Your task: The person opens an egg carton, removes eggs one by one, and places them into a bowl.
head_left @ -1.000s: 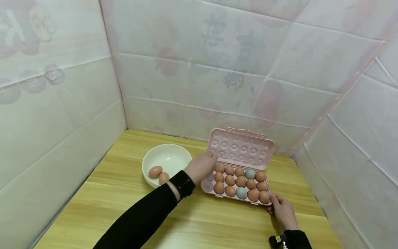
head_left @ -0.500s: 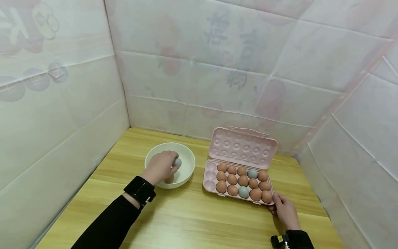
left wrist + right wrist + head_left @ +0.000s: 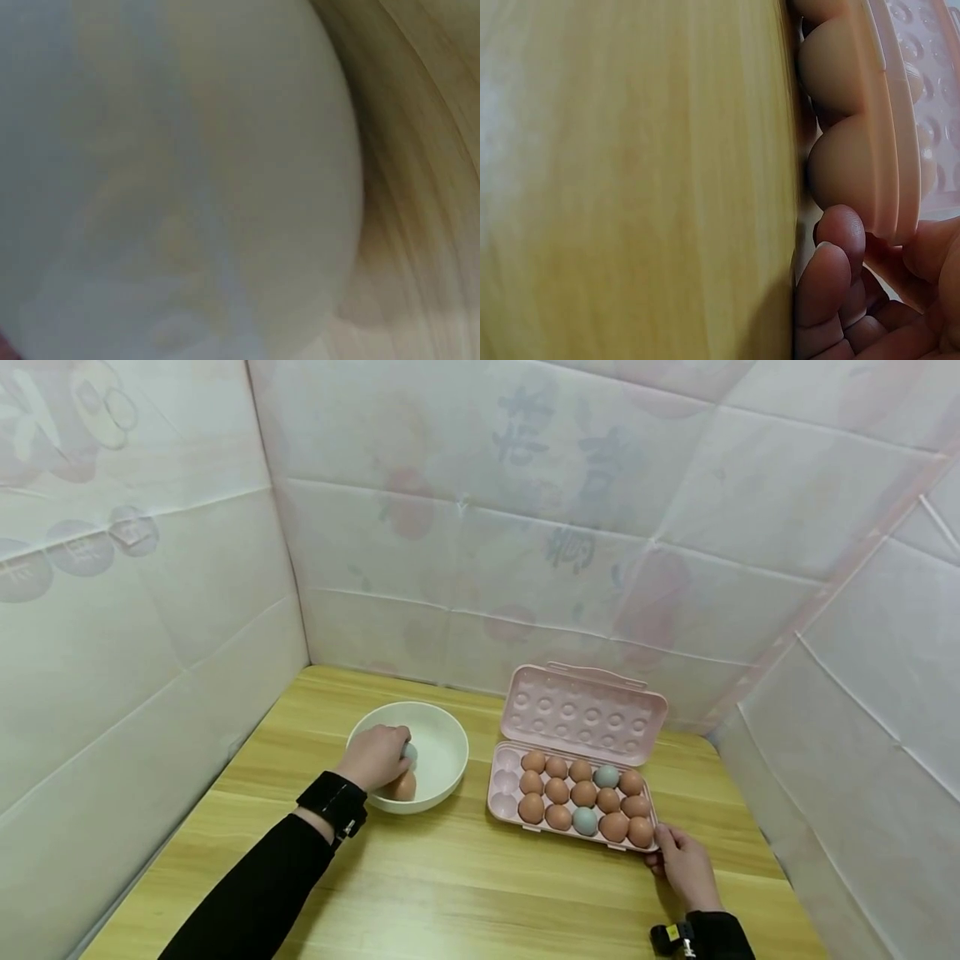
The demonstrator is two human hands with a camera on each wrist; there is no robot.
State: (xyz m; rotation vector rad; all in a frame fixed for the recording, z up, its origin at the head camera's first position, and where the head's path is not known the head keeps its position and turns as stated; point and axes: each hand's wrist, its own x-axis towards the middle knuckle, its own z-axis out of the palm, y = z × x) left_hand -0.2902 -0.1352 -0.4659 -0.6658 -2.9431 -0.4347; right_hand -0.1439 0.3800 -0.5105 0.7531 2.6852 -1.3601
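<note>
Down inside the white bowl (image 3: pixel 442 760), my left hand (image 3: pixel 373 758) holds a pale blue-green egg (image 3: pixel 409 752), its fingers curled over it. A brown egg (image 3: pixel 403 787) lies beside it, partly behind the hand. The left wrist view has only the bowl's blurred outer side (image 3: pixel 285 187). My right hand (image 3: pixel 686 864) pinches the near right corner of the pink egg carton (image 3: pixel 525 823); in the right wrist view the thumb is at the rim and fingers (image 3: pixel 829 277) are curled by the underside. Brown eggs (image 3: pixel 584 793) and two blue-green ones fill most cups; the leftmost column holds none.
The carton's hinged lid (image 3: pixel 585 714) stands raised at the back. Bowl and carton sit apart on a yellow wood-grain table (image 3: pixel 480 893). Pale covered walls (image 3: pixel 465 560) enclose the table at the back and both sides.
My left hand has moved left from the carton's left column to the bowl with the blue-green egg, then lowered it in. The right hand keeps its place at the carton corner.
</note>
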